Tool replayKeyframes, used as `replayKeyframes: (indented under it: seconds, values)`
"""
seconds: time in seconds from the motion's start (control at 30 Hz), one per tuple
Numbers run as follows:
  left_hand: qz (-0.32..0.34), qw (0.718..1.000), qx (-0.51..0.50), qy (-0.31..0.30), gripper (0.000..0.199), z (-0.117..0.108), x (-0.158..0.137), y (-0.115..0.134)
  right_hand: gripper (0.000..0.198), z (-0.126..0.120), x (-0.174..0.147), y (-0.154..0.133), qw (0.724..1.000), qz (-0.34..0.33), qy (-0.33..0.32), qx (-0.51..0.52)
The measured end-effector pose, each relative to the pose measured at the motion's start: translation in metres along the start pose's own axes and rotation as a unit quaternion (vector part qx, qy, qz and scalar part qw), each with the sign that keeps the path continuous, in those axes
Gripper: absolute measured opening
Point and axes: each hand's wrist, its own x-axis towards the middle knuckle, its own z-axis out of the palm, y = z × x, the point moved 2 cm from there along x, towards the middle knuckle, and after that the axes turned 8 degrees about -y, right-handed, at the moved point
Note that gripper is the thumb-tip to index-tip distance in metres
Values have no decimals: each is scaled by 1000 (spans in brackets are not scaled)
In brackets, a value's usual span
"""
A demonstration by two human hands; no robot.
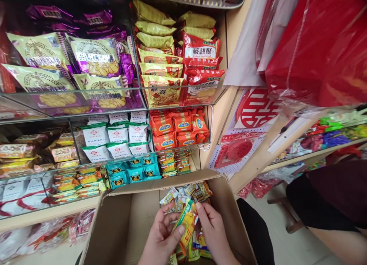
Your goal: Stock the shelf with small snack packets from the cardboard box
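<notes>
Over an open cardboard box [114, 219], both my hands hold one slim yellow, orange and green snack packet [189, 221]. My left hand [163, 234] is closed on its lower left side, with the thumb on the front. At the packet's upper right end, my right hand [212, 226] pinches its edge between thumb and fingers. Under and behind the hands, loose silver snack packets [177, 202] and yellow ones lie in the box. A blue and yellow packet [200, 245] shows partly beneath my right hand. The lower part of the pile is hidden by my hands.
Glass-fronted shelves hold cream and purple biscuit packs [96, 58], red walnut shortbread packs [203, 81], small orange-red packs [163, 125] and teal packs [137, 175]. Red bags [321, 47] hang at the upper right. A seated person [335, 192] is at the right, beside a wooden stool [292, 219].
</notes>
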Motion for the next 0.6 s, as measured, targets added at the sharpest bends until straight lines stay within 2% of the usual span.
replayKeyframes:
  seconds: [0.13,0.23,0.33,0.4,0.43,0.5,0.6]
  values:
    - [-36,999,-25,25,50,-3,-3,-7,42,4,-1,13,997,42,8,63]
    - [-32,999,-4,16,47,-8,-4,1,41,3,-1,16,991,55,-24,116]
    - [-38,994,89,-55,41,-12,-5,12,31,-2,-2,8,987,5,-104,123]
    - [-33,981,164,-101,41,-13,-7,17,34,-6,-3,0,983,-36,-163,82]
    - [-25,976,188,-104,41,-13,-8,18,36,-7,-4,-3,981,-46,-180,54]
    - [-12,978,193,-79,42,-15,-8,18,30,-9,-5,-6,984,-43,-174,20]
    - [-19,988,142,-49,44,-17,-7,16,30,-9,-7,-2,990,-8,-125,65]
